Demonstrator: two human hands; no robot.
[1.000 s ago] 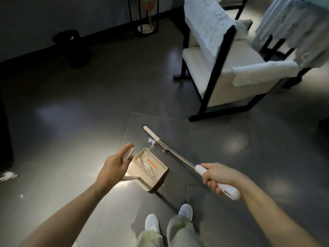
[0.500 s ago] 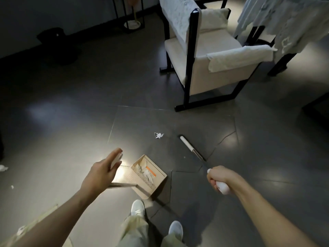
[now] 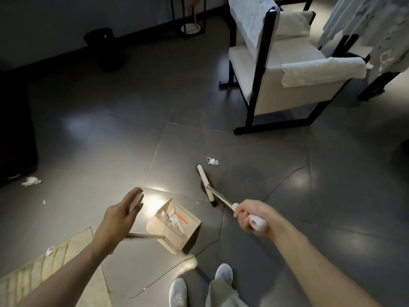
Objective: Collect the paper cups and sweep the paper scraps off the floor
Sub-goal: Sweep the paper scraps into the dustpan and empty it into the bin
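A crumpled white paper scrap (image 3: 212, 161) lies on the dark grey tiled floor (image 3: 110, 129), just beyond the far end of the broom head (image 3: 205, 182) and apart from it. The broom head is a slim cream bar lying on the floor, with a metal shaft rising to a white handle. The right hand (image 3: 250, 216) is clenched round that handle, fingers wrapped fully.

Left of the broom stands a beige dustpan (image 3: 174, 227) with a comb-toothed edge and an orange strip inside; torn white paper pieces (image 3: 174, 220) sit in its tray. Its long handle leans toward the left hand (image 3: 121, 218), whose grip holds the pale handle top with the fingers stretched along it rather than curled tight.

More paper lies well apart on the left: a larger crumpled wad (image 3: 31, 181) near a dark object at the edge, and a tiny fleck (image 3: 44, 202) nearer. A straw-coloured mat (image 3: 55, 269) fills the lower left corner. White shoes (image 3: 178, 292) show at the bottom. A cream armchair (image 3: 281, 69) with a black frame stands upper right, and a black waste bin (image 3: 104, 47) by the far wall.
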